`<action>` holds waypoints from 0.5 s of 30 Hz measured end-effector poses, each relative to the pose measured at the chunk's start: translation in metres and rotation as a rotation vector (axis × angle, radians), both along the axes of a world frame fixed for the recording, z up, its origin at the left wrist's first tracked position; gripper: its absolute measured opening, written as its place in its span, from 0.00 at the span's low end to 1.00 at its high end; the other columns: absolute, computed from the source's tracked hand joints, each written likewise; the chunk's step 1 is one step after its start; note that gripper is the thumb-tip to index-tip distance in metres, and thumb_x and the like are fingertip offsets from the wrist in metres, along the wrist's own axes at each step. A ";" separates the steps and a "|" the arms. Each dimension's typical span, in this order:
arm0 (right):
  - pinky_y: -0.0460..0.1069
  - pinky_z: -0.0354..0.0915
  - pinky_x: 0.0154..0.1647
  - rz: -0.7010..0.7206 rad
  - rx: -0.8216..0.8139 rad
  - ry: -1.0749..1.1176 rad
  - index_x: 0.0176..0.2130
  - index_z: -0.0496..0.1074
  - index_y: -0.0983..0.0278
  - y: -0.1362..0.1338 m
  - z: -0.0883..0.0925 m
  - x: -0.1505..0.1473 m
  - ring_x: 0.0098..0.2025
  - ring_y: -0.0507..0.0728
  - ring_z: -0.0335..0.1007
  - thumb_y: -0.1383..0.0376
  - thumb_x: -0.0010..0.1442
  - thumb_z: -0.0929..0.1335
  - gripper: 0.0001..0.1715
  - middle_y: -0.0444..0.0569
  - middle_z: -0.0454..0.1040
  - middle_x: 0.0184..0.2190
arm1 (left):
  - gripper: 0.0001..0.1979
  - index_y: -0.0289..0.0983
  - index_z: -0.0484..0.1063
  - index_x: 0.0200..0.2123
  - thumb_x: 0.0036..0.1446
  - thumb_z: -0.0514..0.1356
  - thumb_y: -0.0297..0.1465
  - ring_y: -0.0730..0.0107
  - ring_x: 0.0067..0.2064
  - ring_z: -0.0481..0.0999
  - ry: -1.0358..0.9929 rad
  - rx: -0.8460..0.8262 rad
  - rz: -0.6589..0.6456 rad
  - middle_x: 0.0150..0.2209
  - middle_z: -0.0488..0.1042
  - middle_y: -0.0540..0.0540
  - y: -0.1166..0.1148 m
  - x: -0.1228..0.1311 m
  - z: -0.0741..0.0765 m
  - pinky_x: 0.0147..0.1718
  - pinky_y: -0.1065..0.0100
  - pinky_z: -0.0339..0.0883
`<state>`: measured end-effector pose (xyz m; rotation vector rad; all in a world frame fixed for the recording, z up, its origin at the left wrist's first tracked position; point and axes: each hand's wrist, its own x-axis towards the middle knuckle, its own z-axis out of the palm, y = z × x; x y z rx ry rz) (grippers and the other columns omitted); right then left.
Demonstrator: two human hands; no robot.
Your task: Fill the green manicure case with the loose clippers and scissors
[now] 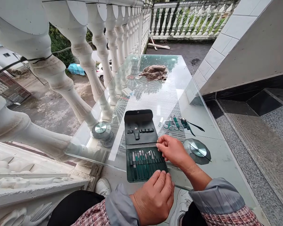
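A dark green manicure case (138, 175) lies unfolded on a glass table. Its lower panel holds a row of slim metal tools (145, 161) with green handles under elastic loops. The upper panel (141, 138) has bare loops and a small snap strap. At the case's right edge, near the fold, my right hand (173, 150) is closed in a pinch; whatever sits between thumb and finger is too small to make out. My left hand (154, 197) is closed by the lower right corner, its fingers pressed together, and their tips hide what they may grip.
Nail clippers (174, 121), small scissors (169, 125) and green-handled nippers (191, 125) lie right of the case. Farther back are a crumpled brown cloth (154, 72) and a card (127, 91). White balusters (80, 59) line the left; stone steps (250, 135) rise at right.
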<state>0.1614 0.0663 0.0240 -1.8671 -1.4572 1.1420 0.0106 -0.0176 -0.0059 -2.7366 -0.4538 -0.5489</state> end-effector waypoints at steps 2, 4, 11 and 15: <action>0.45 0.55 0.18 0.005 0.008 -0.044 0.31 0.64 0.60 0.002 0.000 0.001 0.18 0.50 0.61 0.64 0.51 0.63 0.04 0.39 0.66 0.19 | 0.18 0.25 0.68 0.49 0.60 0.47 0.26 0.52 0.50 0.71 -0.016 -0.002 0.004 0.50 0.70 0.31 0.000 0.000 0.000 0.52 0.51 0.62; 0.45 0.55 0.22 0.014 0.056 -0.158 0.29 0.65 0.61 0.004 0.001 0.000 0.20 0.50 0.61 0.64 0.50 0.64 0.02 0.39 0.67 0.19 | 0.18 0.25 0.69 0.48 0.60 0.47 0.26 0.52 0.50 0.71 -0.034 -0.005 0.000 0.50 0.70 0.32 0.001 0.000 0.001 0.52 0.52 0.62; 0.46 0.50 0.27 0.071 0.124 -0.407 0.24 0.64 0.62 0.003 0.005 -0.004 0.26 0.51 0.61 0.65 0.52 0.64 0.06 0.43 0.70 0.22 | 0.18 0.25 0.68 0.50 0.60 0.47 0.27 0.52 0.51 0.71 0.011 -0.001 -0.011 0.51 0.69 0.30 0.001 -0.001 0.002 0.52 0.51 0.61; 0.46 0.48 0.26 0.132 0.084 -0.451 0.21 0.61 0.62 0.004 0.009 0.001 0.25 0.50 0.58 0.65 0.53 0.63 0.11 0.43 0.68 0.20 | 0.18 0.25 0.68 0.49 0.60 0.47 0.27 0.52 0.51 0.70 0.006 -0.005 -0.017 0.51 0.68 0.31 0.001 -0.002 0.000 0.52 0.52 0.61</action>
